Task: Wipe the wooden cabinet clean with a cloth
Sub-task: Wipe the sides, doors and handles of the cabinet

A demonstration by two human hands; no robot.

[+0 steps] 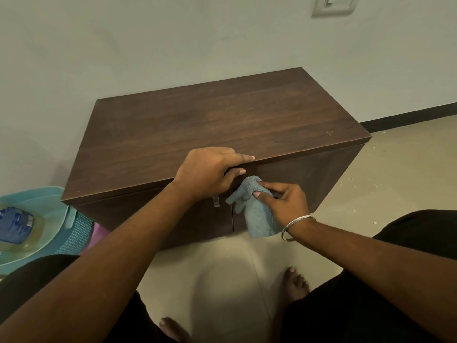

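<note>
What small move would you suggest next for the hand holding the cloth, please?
Probably drag the blue-grey terry cloth downward along the dark wooden cabinet. The right hand presses it high on the door front, just under the top edge that the left hand grips.

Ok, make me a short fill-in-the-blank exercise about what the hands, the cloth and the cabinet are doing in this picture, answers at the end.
1. The right hand holds a blue ____ against the cabinet's front.
2. The left hand grips the front edge of the wooden cabinet ____.
3. A metal ____ circles the right wrist.
4. The turquoise basin sits on the floor to the cabinet's ____.

Answers: cloth; top; bangle; left
</note>
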